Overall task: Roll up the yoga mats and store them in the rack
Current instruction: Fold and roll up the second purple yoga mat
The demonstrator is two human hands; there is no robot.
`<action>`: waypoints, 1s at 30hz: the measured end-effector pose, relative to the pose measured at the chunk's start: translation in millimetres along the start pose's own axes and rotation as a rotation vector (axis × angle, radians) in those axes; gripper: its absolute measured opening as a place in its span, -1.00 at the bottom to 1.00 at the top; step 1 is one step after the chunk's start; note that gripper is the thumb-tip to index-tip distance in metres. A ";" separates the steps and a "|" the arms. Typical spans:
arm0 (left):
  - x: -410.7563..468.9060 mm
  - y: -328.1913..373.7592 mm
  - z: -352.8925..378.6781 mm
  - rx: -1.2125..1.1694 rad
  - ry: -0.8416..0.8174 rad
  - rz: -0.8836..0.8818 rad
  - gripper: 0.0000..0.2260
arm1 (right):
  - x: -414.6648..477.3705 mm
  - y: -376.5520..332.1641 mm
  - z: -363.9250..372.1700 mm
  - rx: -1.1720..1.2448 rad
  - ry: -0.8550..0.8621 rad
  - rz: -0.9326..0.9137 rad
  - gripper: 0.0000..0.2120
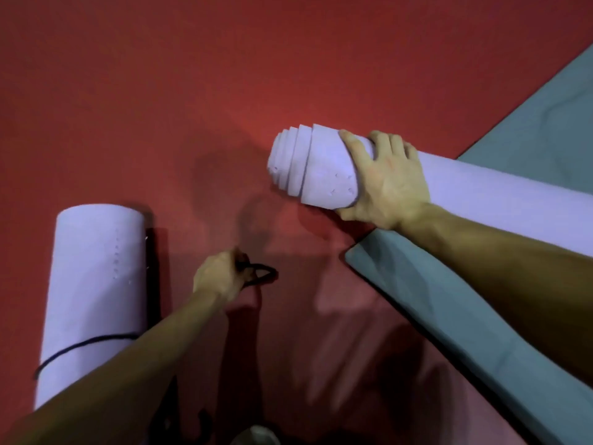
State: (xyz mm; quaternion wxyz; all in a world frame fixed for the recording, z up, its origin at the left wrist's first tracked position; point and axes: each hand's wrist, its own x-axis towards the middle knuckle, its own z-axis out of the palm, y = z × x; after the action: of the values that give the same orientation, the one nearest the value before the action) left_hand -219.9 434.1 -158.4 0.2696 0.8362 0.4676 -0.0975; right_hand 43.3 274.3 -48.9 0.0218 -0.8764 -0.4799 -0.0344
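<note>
A rolled lilac yoga mat (308, 170) lies across the right of the view, its stepped end pointing left over the red floor. My right hand (386, 181) grips this roll near that end. Low in the middle, my left hand (218, 277) pinches a black elastic loop (261, 275) just above the floor. At the left lies a second rolled lilac mat (96, 284), bound by a black band (80, 346) around its lower part.
A flat grey-green mat (519, 130) spreads over the right side, under the held roll, with its rounded corner (353, 255) near the centre. The red floor (192, 91) fills the top and left. A dark strap (154, 284) lies beside the left roll.
</note>
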 end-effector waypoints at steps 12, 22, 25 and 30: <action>-97.1 345.5 -217.6 -0.990 -0.074 0.815 -0.81 | -52.8 132.1 -237.1 0.411 0.512 0.196 0.17; -242.4 508.7 -224.5 -0.877 0.012 1.122 -0.44 | -179.2 215.0 -317.4 0.873 0.728 0.298 0.22; -253.6 528.9 -209.5 -0.649 0.002 1.211 -0.27 | -195.8 237.4 -329.9 0.926 0.764 0.276 0.22; -251.7 564.1 -199.1 -0.608 0.077 1.260 -0.39 | -197.7 273.7 -354.2 0.989 0.866 0.197 -0.07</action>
State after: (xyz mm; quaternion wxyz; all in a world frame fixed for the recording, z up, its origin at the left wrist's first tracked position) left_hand 96.3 123.0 315.3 0.4798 0.8384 -0.0906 0.2423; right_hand 153.8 -64.3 286.6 0.6153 -0.7098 -0.3047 -0.1572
